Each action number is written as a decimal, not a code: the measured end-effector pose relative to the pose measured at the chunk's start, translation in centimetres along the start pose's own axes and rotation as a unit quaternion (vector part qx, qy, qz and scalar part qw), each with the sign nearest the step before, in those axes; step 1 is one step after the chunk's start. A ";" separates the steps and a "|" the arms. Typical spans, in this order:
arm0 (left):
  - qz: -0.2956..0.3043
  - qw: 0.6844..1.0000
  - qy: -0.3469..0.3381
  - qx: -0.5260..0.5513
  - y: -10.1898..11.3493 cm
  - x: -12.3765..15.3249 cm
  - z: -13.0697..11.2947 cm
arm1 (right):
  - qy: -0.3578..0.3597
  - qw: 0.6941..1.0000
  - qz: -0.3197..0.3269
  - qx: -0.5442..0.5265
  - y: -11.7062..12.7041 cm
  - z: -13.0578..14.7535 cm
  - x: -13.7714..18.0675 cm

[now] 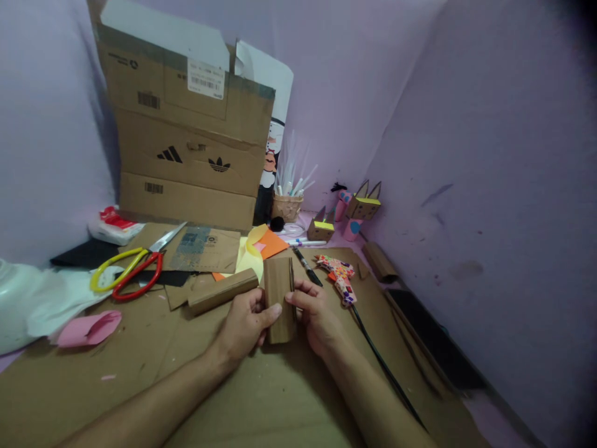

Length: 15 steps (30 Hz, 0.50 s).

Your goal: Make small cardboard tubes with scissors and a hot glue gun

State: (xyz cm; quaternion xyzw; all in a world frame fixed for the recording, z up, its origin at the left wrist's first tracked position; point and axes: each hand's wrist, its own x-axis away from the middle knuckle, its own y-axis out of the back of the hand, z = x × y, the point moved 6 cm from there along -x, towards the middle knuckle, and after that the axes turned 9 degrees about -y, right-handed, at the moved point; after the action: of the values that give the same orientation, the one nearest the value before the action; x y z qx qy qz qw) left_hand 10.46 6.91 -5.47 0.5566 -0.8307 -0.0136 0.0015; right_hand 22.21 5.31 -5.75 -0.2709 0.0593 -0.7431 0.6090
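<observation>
A folded strip of brown cardboard stands lengthwise between my two hands, above the cardboard-covered table. My left hand grips its left edge, with the thumb pressed on the front face. On the other side, my right hand pinches the right edge, where the folded layers show. Just left of it lies another folded cardboard piece. A glue gun with a colourful pattern rests to the right of my right hand, beside a black marker.
Scissors with yellow and red handles lie at left, near a rolled pink paper. Behind stands a large cardboard box. A small basket holds white sticks. Cardboard animal figures stand at the back right. The glue gun's black cord runs toward me.
</observation>
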 end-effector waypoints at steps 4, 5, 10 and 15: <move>-0.035 0.999 -0.035 0.023 0.7 -0.2 -0.8 | -0.014 1.000 0.008 0.017 -0.3 -0.1 0.2; -0.045 0.998 -0.039 0.027 0.9 -0.2 -1.0 | -0.016 1.000 0.010 0.020 -0.3 -0.1 0.3; -0.036 0.998 -0.009 0.048 1.0 -0.4 -0.8 | -0.003 0.999 0.033 0.041 -0.7 0.0 0.4; -0.022 0.998 0.001 0.056 0.8 -0.5 -0.4 | 0.008 0.998 0.036 0.054 -0.6 0.0 0.2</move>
State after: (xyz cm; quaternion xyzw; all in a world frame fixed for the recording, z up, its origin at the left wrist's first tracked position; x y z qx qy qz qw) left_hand 9.87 7.66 -5.03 0.5737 -0.8178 0.0336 -0.0288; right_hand 21.66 5.29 -5.48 -0.2291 0.0335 -0.7248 0.6490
